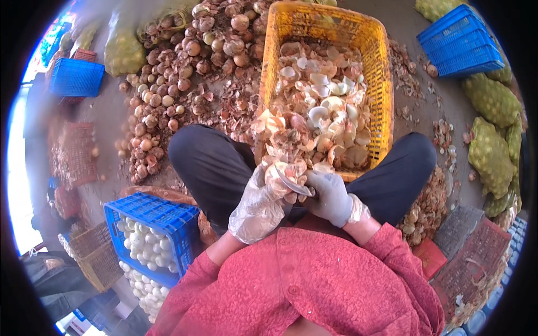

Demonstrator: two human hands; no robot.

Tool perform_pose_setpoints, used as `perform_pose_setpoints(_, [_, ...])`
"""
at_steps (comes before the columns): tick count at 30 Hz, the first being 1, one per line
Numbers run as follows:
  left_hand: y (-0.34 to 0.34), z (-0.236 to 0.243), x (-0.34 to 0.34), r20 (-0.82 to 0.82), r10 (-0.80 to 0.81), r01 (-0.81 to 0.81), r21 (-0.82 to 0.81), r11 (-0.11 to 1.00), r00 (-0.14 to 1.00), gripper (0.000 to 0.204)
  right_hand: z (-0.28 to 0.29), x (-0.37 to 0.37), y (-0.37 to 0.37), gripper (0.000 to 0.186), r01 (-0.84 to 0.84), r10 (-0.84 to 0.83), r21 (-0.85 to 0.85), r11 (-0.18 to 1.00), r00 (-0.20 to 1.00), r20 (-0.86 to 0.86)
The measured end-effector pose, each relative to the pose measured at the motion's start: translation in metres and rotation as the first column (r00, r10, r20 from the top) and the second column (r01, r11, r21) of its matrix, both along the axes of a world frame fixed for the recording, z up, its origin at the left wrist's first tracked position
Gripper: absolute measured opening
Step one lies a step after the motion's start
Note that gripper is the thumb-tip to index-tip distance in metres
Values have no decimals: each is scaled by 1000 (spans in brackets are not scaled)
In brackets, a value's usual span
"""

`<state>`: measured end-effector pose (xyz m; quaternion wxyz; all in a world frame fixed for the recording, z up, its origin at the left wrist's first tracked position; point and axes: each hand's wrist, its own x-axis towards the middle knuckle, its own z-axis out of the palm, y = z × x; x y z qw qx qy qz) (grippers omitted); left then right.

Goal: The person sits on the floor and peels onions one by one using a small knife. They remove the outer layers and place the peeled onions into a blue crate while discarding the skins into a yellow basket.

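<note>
My left hand [259,206], in a clear plastic glove, is closed around an onion [276,178] with loose papery skin about it. A knife [295,186] with a curved blade lies against the onion's right side. Its handle is mostly hidden in my right hand [329,196], which wears a grey glove and is closed on it. Both hands are close together between my knees, at the near edge of a yellow crate [383,84]. Onion skins and outer layers [328,103] fill much of that crate.
Unpeeled onions [193,47] lie heaped at the far left. Beside my left knee stands a blue crate [151,204] with peeled white onions [147,246]. Blue crates [459,42] and green mesh sacks [492,151] stand at the right. Onion skins [428,201] are heaped by my right knee.
</note>
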<state>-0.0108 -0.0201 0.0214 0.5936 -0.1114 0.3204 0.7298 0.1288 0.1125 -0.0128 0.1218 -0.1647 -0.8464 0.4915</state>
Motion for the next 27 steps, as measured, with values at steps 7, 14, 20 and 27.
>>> perform_pose_setpoints(7, [-5, 8, 1, -271, 66, -84, -55, 995, 960, 61, 30, -29, 3, 20, -29, 30, -14, 999, 998, 59])
perform_pose_setpoints(14, [-19, 9, 0, -561, -164, 74, -180, 981, 811, 66, 25, -27, 12, 20, -78, 76, -29, 997, 994, -84])
perform_pose_setpoints(20, [-18, 6, -15, -774, -465, 185, -428, 885, 429, 69, 14, -7, 13, 27, 234, -105, -667, 707, 968, 228])
perform_pose_setpoints(27, [3, 20, -28, -889, -452, 123, -458, 880, -73, 75, 33, -20, -1, 29, 183, -107, -922, 342, 982, 155])
